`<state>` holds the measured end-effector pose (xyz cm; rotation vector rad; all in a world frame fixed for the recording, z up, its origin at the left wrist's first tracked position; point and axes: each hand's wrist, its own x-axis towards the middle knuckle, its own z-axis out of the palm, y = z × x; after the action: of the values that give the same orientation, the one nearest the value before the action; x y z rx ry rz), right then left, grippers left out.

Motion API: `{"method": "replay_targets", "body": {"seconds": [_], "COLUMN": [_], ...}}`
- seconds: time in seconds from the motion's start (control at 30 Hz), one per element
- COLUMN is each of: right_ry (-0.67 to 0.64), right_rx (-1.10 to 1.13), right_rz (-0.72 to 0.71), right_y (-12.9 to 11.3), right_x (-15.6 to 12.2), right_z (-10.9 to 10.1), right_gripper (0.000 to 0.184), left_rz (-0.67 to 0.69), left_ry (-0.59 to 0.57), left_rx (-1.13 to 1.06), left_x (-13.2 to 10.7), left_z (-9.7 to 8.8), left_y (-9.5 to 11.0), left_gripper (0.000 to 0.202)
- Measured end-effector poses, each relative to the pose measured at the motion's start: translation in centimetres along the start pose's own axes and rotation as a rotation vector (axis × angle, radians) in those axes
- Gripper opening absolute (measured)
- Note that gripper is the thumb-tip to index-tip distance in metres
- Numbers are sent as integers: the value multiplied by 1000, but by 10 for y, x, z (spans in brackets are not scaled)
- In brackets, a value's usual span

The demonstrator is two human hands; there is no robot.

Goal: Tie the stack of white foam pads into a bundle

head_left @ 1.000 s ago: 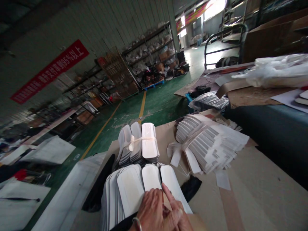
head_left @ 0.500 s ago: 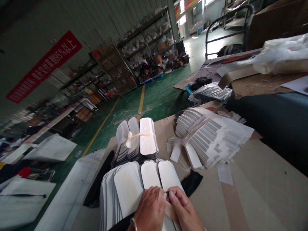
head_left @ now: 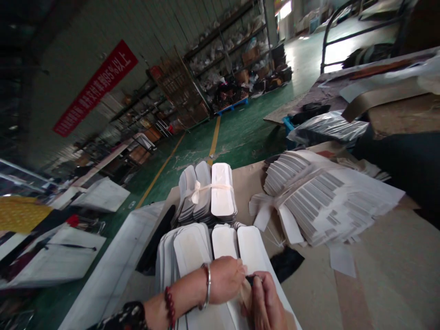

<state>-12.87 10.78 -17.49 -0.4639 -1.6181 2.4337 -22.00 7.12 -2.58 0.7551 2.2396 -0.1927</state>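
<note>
My left hand [head_left: 225,279] and my right hand [head_left: 266,300] meet over the near end of a fanned stack of white oblong pieces [head_left: 192,250] at the bottom of the view. Both hands pinch a thin beige strip [head_left: 245,291] lying across that stack. The left wrist wears a metal bangle and a red bead bracelet. Just beyond lies a second bundle of white oblong pieces [head_left: 220,195], tied round the middle with a pale ribbon. To the right, a large fanned bundle of white paper strips [head_left: 319,197] rests on the brown cardboard-covered table [head_left: 385,275].
A dark piece [head_left: 287,263] lies beside the near stack. Plastic-wrapped goods [head_left: 326,128] and a dark table sit at the right. White sheets [head_left: 99,195] lie at the left. A green floor with a yellow line [head_left: 215,137], shelving and a red banner [head_left: 96,87] fill the background.
My left forearm has swung in from the left across the stack, and the view has shifted. Both hands stay together on the strip, slightly further right.
</note>
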Motion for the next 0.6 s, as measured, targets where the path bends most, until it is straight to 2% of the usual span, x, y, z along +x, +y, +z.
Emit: {"method": "replay_targets", "body": {"seconds": [0.07, 0.2, 0.33, 0.43, 0.53, 0.6], "right_ry": [38, 57, 27, 55, 98, 109], "right_rx": [-76, -142, -227, -302, -303, -281], "right_rz": [12, -79, -353, -495, -554, -529], "right_y": [-5, -3, 13, 19, 15, 11], "right_x": [-5, -6, -1, 1, 1, 1], "right_z": [4, 6, 4, 3, 4, 5], "right_gripper": [38, 35, 20, 21, 20, 19], "left_rz": [47, 111, 94, 36, 43, 51], "left_ry": [-56, -125, -176, -215, -242, -225], "left_rx": [22, -7, -226, -403, -507, -534], "left_x": [3, 9, 9, 7, 8, 8], "left_z": [-4, -7, -12, -16, -16, -15], "left_y": [0, 0, -9, -21, -31, -33], "left_gripper": [30, 45, 34, 27, 22, 18]}}
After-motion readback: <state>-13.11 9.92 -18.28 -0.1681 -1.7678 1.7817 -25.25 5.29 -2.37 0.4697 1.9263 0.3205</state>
